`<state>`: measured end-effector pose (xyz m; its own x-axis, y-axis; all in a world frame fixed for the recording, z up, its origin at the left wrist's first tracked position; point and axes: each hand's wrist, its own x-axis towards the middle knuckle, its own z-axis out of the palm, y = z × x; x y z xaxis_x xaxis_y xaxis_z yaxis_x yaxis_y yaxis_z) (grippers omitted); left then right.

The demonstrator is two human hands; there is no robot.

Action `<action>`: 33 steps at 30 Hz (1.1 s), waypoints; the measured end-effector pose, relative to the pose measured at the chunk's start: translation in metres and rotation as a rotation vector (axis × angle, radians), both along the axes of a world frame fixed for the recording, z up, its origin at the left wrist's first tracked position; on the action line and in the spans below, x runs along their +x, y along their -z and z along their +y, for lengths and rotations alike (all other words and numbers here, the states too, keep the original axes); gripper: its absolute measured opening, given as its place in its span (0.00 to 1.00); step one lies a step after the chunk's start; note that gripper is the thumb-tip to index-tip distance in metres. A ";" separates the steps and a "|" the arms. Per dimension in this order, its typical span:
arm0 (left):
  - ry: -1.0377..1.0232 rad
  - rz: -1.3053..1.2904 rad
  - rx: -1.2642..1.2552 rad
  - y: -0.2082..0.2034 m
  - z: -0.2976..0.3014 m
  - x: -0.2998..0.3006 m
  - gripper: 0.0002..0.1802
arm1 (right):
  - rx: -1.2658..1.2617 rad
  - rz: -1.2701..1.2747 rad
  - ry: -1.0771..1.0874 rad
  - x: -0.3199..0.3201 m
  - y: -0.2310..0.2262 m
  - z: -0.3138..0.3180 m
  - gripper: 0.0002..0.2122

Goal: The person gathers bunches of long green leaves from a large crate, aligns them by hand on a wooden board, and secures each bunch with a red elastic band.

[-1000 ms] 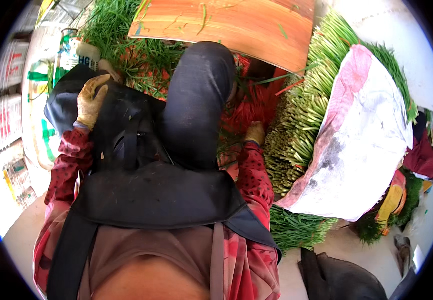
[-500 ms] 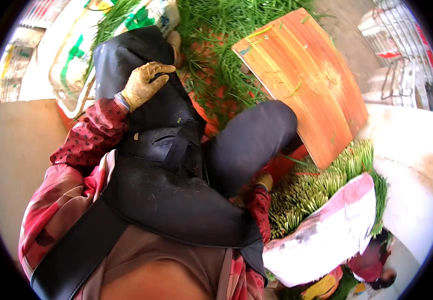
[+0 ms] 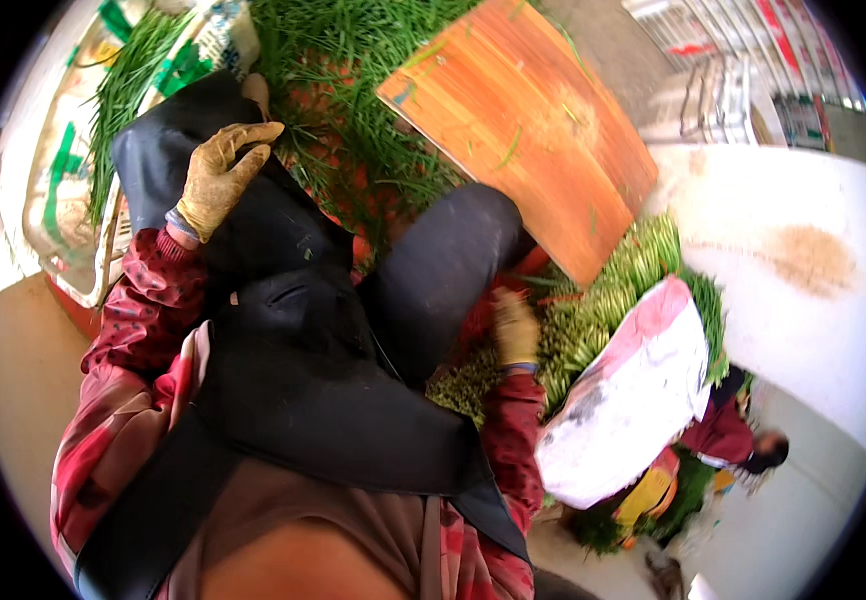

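My left hand (image 3: 223, 180), in a yellowish work glove, hovers over my black-aproned leg (image 3: 178, 135). Its fingers curve forward with the thumb apart, and nothing lies between them. Beside my bent right knee is my right hand (image 3: 516, 330), gloved too and blurred; its fingertips are hard to make out. It is next to densely packed bundles of chive-like green stalks (image 3: 598, 320), their pale cut ends facing up. A white sack with a pink edge (image 3: 628, 400) covers part of these bundles. Beyond my right knee lies a tilted wooden board (image 3: 528, 130) with green scraps on it.
Loose chive-like greens (image 3: 353, 60) spread over a red-orange surface ahead. A white crate with green tape (image 3: 53, 190) holds more greens at the left. White crates (image 3: 703, 100) stand far right, before a pale wall (image 3: 783, 210). Another person (image 3: 728, 435) is at lower right.
My right hand has come out from behind my knee, up toward the board's lower corner. My left hand stays over my leg. The whole view has shifted, moving the scene leftward.
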<state>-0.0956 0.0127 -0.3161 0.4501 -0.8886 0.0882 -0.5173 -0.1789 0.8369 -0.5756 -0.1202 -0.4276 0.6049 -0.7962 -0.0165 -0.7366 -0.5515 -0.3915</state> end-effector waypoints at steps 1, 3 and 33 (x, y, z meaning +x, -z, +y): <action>-0.021 -0.020 0.000 -0.009 -0.003 0.003 0.14 | 0.285 -0.279 0.194 0.007 -0.014 -0.038 0.13; -0.098 -0.130 -0.078 -0.021 0.002 0.021 0.14 | 0.382 -0.441 0.358 0.062 -0.059 -0.102 0.13; -0.450 -0.377 -0.039 0.003 0.061 0.084 0.16 | 0.134 -0.082 0.581 0.162 0.016 -0.266 0.12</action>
<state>-0.0116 0.0732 -0.3192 0.7135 -0.6103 0.3441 -0.6608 -0.4229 0.6201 -0.4132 -0.3861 -0.4433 0.0746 -0.9909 -0.1117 -0.8672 -0.0091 -0.4979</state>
